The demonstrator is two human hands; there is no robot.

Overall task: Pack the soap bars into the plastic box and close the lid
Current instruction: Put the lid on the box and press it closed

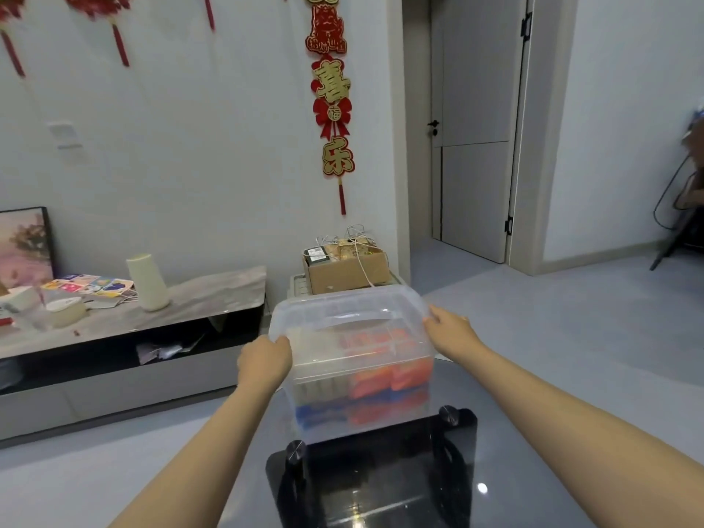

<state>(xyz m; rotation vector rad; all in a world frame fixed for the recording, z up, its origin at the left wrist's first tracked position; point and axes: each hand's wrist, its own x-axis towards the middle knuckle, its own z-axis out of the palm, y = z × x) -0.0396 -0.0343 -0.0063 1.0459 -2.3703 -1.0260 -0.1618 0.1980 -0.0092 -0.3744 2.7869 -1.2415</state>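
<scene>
A clear plastic box [365, 421] stands on a dark glass table [381, 485] in front of me. Through its wall I see stacked soap bars: orange ones [392, 379] on the right, white and blue ones [320, 402] on the left. The translucent lid [343, 310] with a moulded handle lies on top of the box. My left hand [264, 362] grips the lid's left edge, fingers curled over the rim. My right hand [449, 331] presses on the lid's right edge.
A low grey TV cabinet [133, 337] runs along the left wall with a white cone, cards and tape on it. Behind the box sits a cardboard carton [344, 270] with cables. A closed door [476, 127] and open floor lie to the right.
</scene>
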